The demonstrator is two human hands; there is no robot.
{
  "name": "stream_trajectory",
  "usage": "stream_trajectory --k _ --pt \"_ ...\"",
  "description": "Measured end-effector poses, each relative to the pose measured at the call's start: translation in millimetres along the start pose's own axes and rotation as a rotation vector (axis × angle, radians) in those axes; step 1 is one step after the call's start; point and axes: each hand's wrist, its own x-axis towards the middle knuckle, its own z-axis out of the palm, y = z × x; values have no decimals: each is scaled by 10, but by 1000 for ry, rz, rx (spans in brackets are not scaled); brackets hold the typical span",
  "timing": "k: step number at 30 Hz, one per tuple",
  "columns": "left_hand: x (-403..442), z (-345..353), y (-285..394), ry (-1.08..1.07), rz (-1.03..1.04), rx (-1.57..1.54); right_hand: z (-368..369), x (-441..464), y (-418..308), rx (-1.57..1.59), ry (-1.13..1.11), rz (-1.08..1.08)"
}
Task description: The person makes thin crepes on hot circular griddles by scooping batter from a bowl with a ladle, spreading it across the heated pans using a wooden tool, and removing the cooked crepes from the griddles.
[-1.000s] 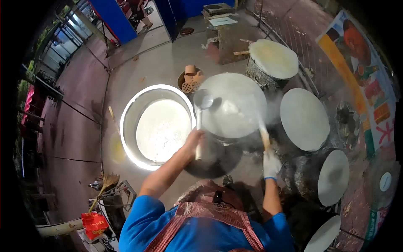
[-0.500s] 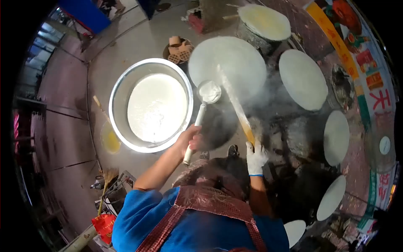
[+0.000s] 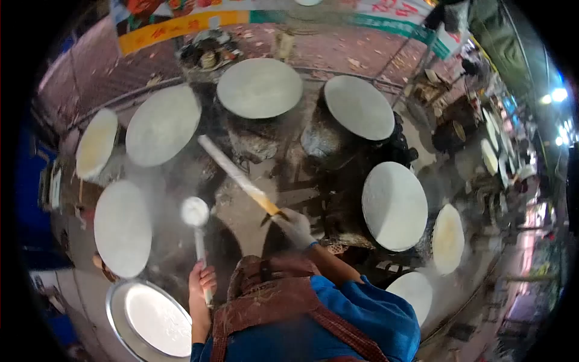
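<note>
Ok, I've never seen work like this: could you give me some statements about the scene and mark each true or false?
1. The left hand holds a ladle. True.
2. The ladle's bowl has nothing in it. False: it holds something white.
3. The right hand grips a long paddle. True.
4. Both hands are bare. False: the right one wears a white glove.
5. A metal pot with white contents shows at the picture's lower left. True.
6. Only one round pale disc is in view. False: several round pale discs are.
</note>
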Motion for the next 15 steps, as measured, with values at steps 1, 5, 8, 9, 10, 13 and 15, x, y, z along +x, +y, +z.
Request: stream_trajectory --k 1,5,8,9,10,13,15 --pt "208 93 -7 3 -133 -80 -196 19 215 170 105 80" --pt "977 271 -371 -21 -274 11 -1265 -209 848 276 375 302" --pt "1421 632 -515 70 -259 294 -1635 -214 1542 294 686 291" --pt "1500 835 -581 127 -251 364 -1808 -268 1472 262 698 323" --pt "1572 1067 -662 184 -239 432 -1859 -247 1669 327 724 344" --pt "1827 1543 -795 236 -243 568 -1755 -127 2196 631 908 104" --pt "1757 1793 -866 30 -131 799 -1767 -186 1944 530 871 142"
